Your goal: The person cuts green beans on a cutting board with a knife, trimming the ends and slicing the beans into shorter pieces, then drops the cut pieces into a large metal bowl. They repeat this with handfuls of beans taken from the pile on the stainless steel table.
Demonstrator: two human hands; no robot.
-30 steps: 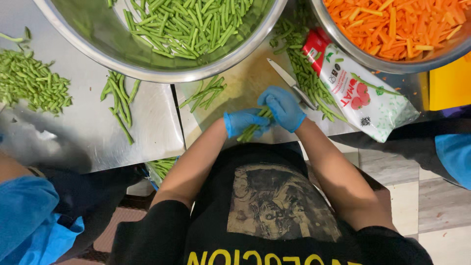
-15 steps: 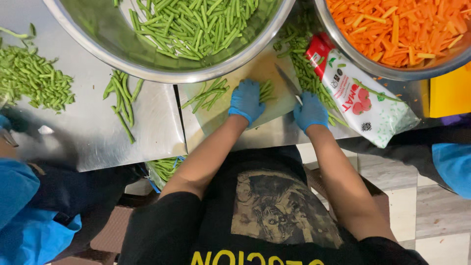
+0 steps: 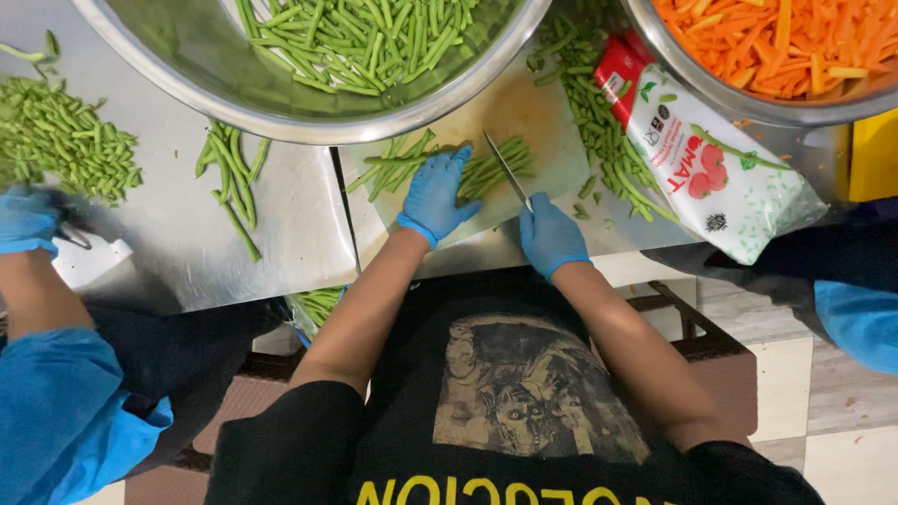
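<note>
My left hand, in a blue glove, lies flat on a bundle of green beans on a pale cutting board. The gloved fingers press the beans down. My right hand, also blue-gloved, grips the handle of a knife. Its blade points away from me and rests across the beans just right of my left fingers. More beans lie on the far side of the blade.
A big steel bowl of cut green beans stands above the board, and a bowl of carrot sticks at the upper right. A white and red bag lies right. Another person's gloved hand works beside a bean pile.
My hands have separated and moved onto the board. The left hand went forward over the beans, and the right hand brought the knife blade across them.
</note>
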